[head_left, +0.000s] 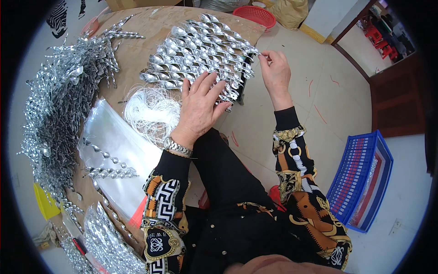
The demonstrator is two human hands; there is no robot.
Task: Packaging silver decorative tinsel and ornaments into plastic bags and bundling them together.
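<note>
Silver twisted foil strips (196, 48) lie side by side in a row across the far part of the wooden table (130, 45). My left hand (198, 107) rests on their near ends, palm down with the fingers spread. At the right end of the row, past the table edge, my right hand (277, 73) pinches the tip of one strip between thumb and forefinger. A loose bundle of white string (153, 112) lies just left of my left wrist. Beside it is a stack of clear plastic sleeves (121, 155) with a few single twists on top.
A large heap of silver twists (59, 100) runs along the table's left side. Bagged twists (107, 239) lie at the lower left, near a yellow holder (45, 201). On the floor stand a red basket (255, 17) and a blue plastic crate (358, 182).
</note>
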